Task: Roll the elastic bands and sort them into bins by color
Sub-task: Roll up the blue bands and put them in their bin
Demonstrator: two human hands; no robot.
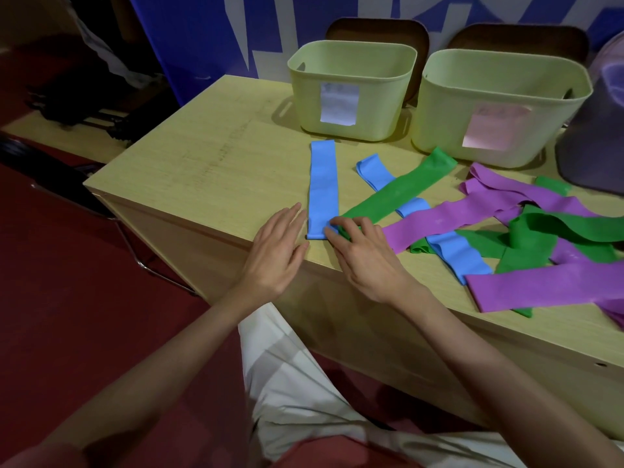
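Observation:
A blue elastic band [323, 184] lies flat and straight on the wooden table [209, 170], running away from me. My right hand [363, 258] pinches its near end with curled fingertips. My left hand [277, 251] hovers just left of that end, fingers straight and relaxed, holding nothing. To the right lies a tangle of bands: a long green band [401, 187], purple bands [449, 214] and further blue bands [456, 255]. Two pale green bins stand at the back, one with a white label [351, 92], one with a pink label [499, 106].
A purple bin or cap [597, 130] sits at the far right edge. Two brown chair backs [378, 32] stand behind the bins. The table's near edge runs under my wrists; a red floor and a dark chair [50, 170] are at the left.

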